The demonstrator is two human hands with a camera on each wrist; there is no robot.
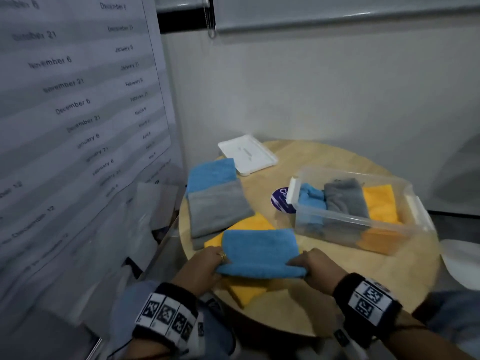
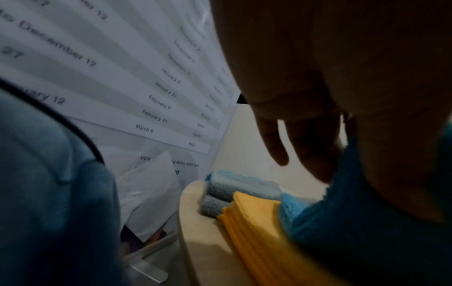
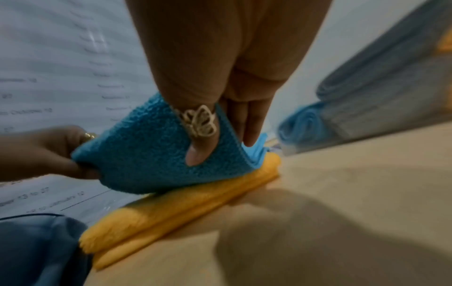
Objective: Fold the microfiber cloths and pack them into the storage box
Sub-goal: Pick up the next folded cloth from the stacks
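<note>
The blue cloth (image 1: 259,249) lies on yellow cloths (image 1: 246,292) at the near edge of the round tabletop (image 1: 324,294). The left hand (image 1: 207,266) pinches its near left corner and the right hand (image 1: 315,266) pinches its near right corner, lifting that edge. Farther right stands the clear storage box (image 1: 363,229), holding folded blue, grey and yellow cloths. A grey cloth (image 1: 217,211) over another blue one lies to the left, a white lid (image 1: 246,154) behind.

Round wooden table (image 1: 337,287), pale wall (image 1: 311,87), date chart (image 1: 78,100) at left.
</note>
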